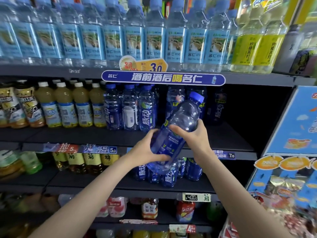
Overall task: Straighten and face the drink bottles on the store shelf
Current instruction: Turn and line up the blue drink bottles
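Observation:
I hold a blue drink bottle (178, 127) with a blue cap in front of the second shelf (223, 140), tilted with its cap up and to the right. My left hand (147, 148) grips its lower part near the base. My right hand (193, 133) grips its middle from the right. Three blue bottles of the same brand (130, 109) stand at the back of that shelf to the left, and more (216, 107) stand in shadow behind the held bottle. Several others (169, 177) stand on the shelf below.
Clear water bottles (111, 36) fill the top shelf, with yellow lemon soda bottles (257, 48) at its right. Yellow juice bottles (72, 107) stand left of the blue ones. A blue promotional stand (291, 126) closes the right side. Price tags (96, 149) line the shelf edges.

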Available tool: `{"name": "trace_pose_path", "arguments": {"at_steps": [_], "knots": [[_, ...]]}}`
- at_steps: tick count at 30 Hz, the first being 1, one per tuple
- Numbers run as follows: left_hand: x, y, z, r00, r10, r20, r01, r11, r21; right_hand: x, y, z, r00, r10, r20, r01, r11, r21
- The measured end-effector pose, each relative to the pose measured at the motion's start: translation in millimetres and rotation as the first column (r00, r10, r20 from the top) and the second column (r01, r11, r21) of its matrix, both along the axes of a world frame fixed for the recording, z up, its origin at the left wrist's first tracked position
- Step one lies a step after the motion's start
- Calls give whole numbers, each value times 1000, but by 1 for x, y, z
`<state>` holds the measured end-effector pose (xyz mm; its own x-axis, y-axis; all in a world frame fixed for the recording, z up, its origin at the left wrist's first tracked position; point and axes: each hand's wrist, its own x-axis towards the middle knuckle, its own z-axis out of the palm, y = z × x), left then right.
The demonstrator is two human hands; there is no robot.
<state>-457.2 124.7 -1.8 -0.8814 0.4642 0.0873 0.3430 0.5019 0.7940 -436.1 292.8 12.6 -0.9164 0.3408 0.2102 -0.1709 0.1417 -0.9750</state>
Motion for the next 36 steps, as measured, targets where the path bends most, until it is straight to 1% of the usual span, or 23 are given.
{"name": "trace_pose_path", "arguments": {"at_steps": [2,3,6,8,10,12,14,16,17,18,19,20,21,22,23,24,25,27,29,31,33,35,36], "knots": [[0,-3,0,999,-32,27,32,999,7,4,-1,1,997,39,-72,-33,996,80],[0,-3,0,999,-33,15,33,999,1,5,-1,1,993,56,-107,-44,992,118],[-3,-2,-5,997,23,-73,-23,1000,-10,7,-3,2,979,100,-179,-65,979,192],[-2,-2,-8,989,59,-135,-57,998,12,8,-2,2,977,123,-173,-89,977,194],[-1,0,-9,980,100,-173,-91,994,61,7,-4,4,983,132,-127,-112,982,155],[0,2,-7,963,159,-217,-138,984,110,7,-9,4,994,95,-61,-89,992,89],[4,6,-5,918,206,-340,-198,978,58,6,-15,4,998,42,-41,-42,999,5],[5,8,-1,877,201,-437,-222,975,2,4,-16,5,999,-24,-46,20,997,-76],[4,7,2,886,185,-424,-196,980,18,4,-13,8,998,-44,-48,39,994,-104],[2,3,8,920,168,-353,-152,986,75,4,-10,11,998,-42,-49,36,992,-120],[0,-3,14,965,133,-226,-101,983,150,4,-5,14,999,-18,-50,10,990,-140],[-3,-10,20,996,60,-67,-45,977,208,6,-1,17,999,17,-45,-24,987,-157],[-5,-16,24,995,-31,98,6,970,244,8,3,21,997,62,-48,-69,982,-177],[-6,-21,24,961,-119,249,47,960,278,10,7,21,992,112,-58,-121,973,-197],[-7,-23,21,918,-178,353,66,949,308,11,9,21,987,147,-62,-157,963,-218],[-5,-23,17,888,-213,406,69,938,341,13,10,19,983,172,-59,-181,956,-231],[-4,-22,12,882,-212,422,56,934,353,14,10,18,980,194,-54,-201,949,-242],[-4,-21,6,892,-154,424,1,941,339,12,9,12,978,208,-31,-209,945,-253],[-6,-21,4,915,-63,400,-58,957,283,10,5,9,977,206,46,-187,947,-260],[-6,-19,5,948,41,317,-102,978,180,7,-3,3,972,197,127,-153,943,-295],[-2,-14,5,973,91,210,-108,992,68,0,-10,-6,973,142,181,-70,933,-352],[1,-13,10,991,99,94,-99,995,-2,-7,-10,-4,981,86,173,-10,916,-401],[0,-15,15,995,81,65,-81,997,8,-10,-7,0,984,87,157,-12,903,-428]]}}
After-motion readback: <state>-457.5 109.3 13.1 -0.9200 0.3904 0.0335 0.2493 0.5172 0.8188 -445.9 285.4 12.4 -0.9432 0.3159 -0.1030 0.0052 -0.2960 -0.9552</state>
